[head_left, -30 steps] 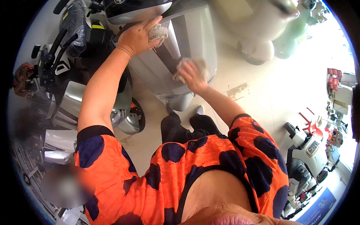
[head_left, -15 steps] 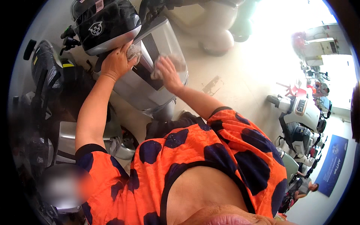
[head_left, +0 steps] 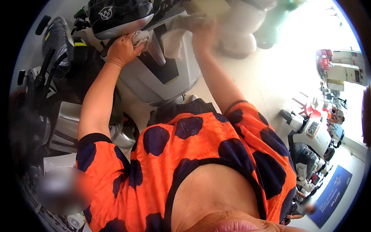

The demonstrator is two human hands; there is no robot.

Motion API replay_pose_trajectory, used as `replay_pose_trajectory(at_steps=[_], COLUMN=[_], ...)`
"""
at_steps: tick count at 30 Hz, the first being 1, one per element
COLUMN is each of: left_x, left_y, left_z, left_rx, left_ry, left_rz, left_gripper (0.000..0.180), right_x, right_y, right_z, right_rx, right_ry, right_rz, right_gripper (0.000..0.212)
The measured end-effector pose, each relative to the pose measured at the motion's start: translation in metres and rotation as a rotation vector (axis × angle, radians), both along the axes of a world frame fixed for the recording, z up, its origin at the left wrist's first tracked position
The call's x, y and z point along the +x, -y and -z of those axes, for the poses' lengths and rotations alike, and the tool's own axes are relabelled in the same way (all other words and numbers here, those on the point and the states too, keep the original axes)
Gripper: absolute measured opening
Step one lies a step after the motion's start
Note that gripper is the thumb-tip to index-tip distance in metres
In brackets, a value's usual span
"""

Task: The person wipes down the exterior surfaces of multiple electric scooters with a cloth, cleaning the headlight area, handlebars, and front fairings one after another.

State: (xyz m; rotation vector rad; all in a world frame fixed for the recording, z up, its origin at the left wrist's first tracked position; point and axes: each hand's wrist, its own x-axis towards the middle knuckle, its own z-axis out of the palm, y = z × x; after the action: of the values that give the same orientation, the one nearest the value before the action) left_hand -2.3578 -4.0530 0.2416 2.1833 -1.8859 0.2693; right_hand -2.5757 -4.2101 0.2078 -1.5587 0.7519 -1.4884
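Observation:
A silver-grey scooter body panel (head_left: 127,75) with a dark central strip slopes down in front of me. Above it sits a glossy black housing (head_left: 116,17) with a silver lower edge and a shield emblem. My left hand (head_left: 121,50) rests just under that edge, its fingers closed around a bunched grey cloth (head_left: 141,37). Over the panel's far right side is my right hand (head_left: 203,33), smeared by motion. From it hangs a whitish cloth (head_left: 173,43), also blurred, in front of the panel. The right fingers cannot be made out singly.
Dark scooters, one with a plastic-wrapped seat (head_left: 58,46), crowd the left. A silver scooter part (head_left: 65,125) is near my left elbow. Beyond my right hand stands a pale scooter (head_left: 239,38). Further right are a white scooter (head_left: 309,131), a red chair (head_left: 311,110) and other people.
My right hand has moved away and to the right off the panel, its cloth trailing from it. The left hand stays at the housing's edge with its cloth. The whole view has shifted slightly.

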Motion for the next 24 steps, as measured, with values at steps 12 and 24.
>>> replay_pose_trajectory(at_steps=[12,24], left_x=[-0.007,0.003], left_y=[-0.002,-0.004], left_z=[-0.005,0.005], left_rx=[-0.029,-0.031], left_ry=[0.084,0.063], left_rz=[-0.016,-0.001], left_gripper=[0.056,0.053], right_x=[0.026,0.099], right_y=[0.001,0.115], right_z=[0.029,0.040], right_rx=[-0.686,0.657], right_ry=[-0.641,-0.204], right_rz=[-0.071,-0.421], right_gripper=[0.057,0.029])
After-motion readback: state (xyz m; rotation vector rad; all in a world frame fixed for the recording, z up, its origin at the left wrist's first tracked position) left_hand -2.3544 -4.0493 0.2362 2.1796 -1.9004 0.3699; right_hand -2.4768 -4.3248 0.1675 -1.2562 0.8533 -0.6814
